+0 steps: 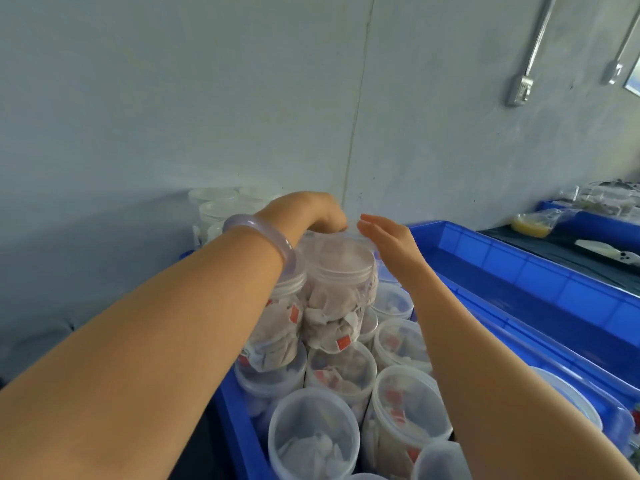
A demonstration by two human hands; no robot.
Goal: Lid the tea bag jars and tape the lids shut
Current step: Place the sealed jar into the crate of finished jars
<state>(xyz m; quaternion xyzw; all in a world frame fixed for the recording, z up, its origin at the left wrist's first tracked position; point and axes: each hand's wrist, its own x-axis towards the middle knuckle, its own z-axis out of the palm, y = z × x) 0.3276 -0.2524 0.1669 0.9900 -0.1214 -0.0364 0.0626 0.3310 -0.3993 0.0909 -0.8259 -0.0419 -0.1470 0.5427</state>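
A clear plastic jar [337, 292] full of tea bags stands on top of other jars, with a clear lid [341, 252] on it. A second lidded jar [277, 327] leans beside it on the left. My left hand [313, 213], a pale bangle on its wrist, reaches over the lid with its fingers curled down on the far rim. My right hand [386, 242] has straight fingers resting against the lid's right edge. Below them, several jars [313, 434] of tea bags stand packed together in the blue bin [239, 427].
A second blue bin [519, 268] lies to the right, holding a round white lid [571, 396]. Clear containers [218, 209] are stacked against the grey wall behind. On the dark table at far right are a yellow bag [531, 225] and a white tool [602, 252].
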